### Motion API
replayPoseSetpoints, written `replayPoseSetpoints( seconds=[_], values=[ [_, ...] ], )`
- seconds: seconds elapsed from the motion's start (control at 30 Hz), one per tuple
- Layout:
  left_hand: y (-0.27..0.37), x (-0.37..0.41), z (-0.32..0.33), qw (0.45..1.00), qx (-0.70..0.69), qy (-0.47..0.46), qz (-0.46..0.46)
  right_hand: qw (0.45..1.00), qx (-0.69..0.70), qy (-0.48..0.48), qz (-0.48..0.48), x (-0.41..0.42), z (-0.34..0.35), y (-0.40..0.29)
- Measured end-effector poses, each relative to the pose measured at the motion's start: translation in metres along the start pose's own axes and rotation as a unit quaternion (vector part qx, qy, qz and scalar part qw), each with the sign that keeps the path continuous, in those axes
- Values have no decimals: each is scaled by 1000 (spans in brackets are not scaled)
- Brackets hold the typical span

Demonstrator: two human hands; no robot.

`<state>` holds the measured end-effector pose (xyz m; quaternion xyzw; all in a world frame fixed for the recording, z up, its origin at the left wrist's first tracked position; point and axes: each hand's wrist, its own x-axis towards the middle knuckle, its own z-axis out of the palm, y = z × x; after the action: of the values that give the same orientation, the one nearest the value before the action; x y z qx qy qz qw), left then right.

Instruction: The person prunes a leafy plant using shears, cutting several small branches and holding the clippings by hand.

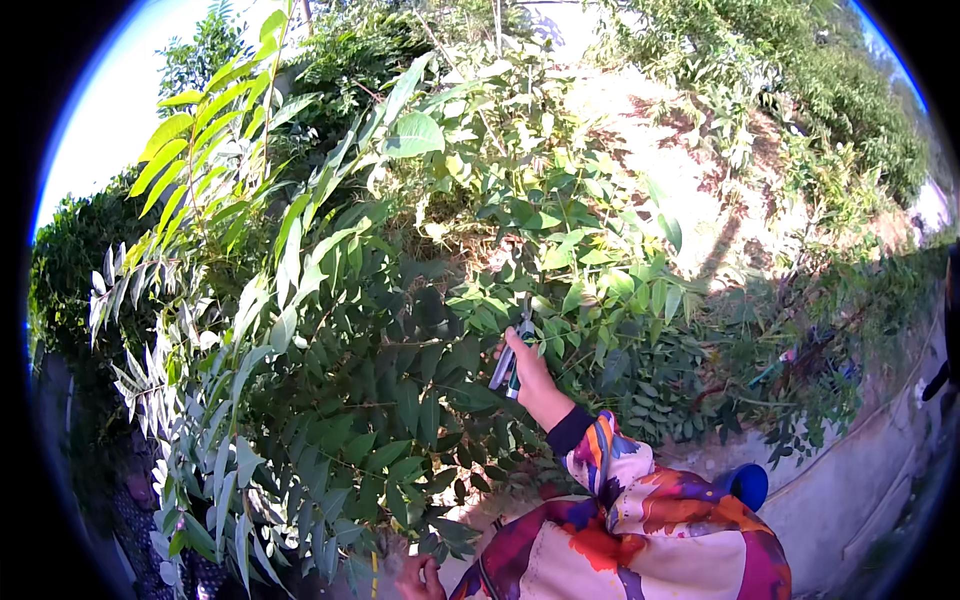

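Note:
My right hand [534,369] is stretched out into the foliage, gripping hand pruning shears [517,358]. Their metal jaws point away from me among the green leaflets of a leafy shrub [510,296]. Leaves hide the jaw tips, so what lies between them cannot be seen. At the bottom edge, my left hand [421,577] shows only in part. Its fingers look bent, close to the lower leaves, and whether they hold anything is unclear. Long compound-leaf branches [285,300] fill the space ahead and to my left.
A blue bucket [748,486] stands on the pale concrete ground [832,517] at right. Cut-looking leafy branches [780,390] lie heaped nearby. Dark dotted fabric [133,536] shows behind leaves at lower left. Beyond the shrub is a sunlit bare slope [675,157].

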<state>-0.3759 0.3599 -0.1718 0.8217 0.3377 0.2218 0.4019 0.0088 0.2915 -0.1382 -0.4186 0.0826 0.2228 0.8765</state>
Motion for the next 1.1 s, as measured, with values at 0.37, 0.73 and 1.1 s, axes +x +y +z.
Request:
replayPoseSetpoints(
  seconds=[0.37, 0.73, 1.1],
  values=[
    [-2, 2, -1, 999, 4, 17, -31, 999, -37, 14, -5, 41, 23, -28],
    [-1, 12, 4, 999, 7, 24, -42, 996, 21, 49, -78, 55, 22, 0],
    [0, 15, 3, 998, 6, 38, -44, 981, 167, 63, -73, 129, 40, -21]
  ],
)
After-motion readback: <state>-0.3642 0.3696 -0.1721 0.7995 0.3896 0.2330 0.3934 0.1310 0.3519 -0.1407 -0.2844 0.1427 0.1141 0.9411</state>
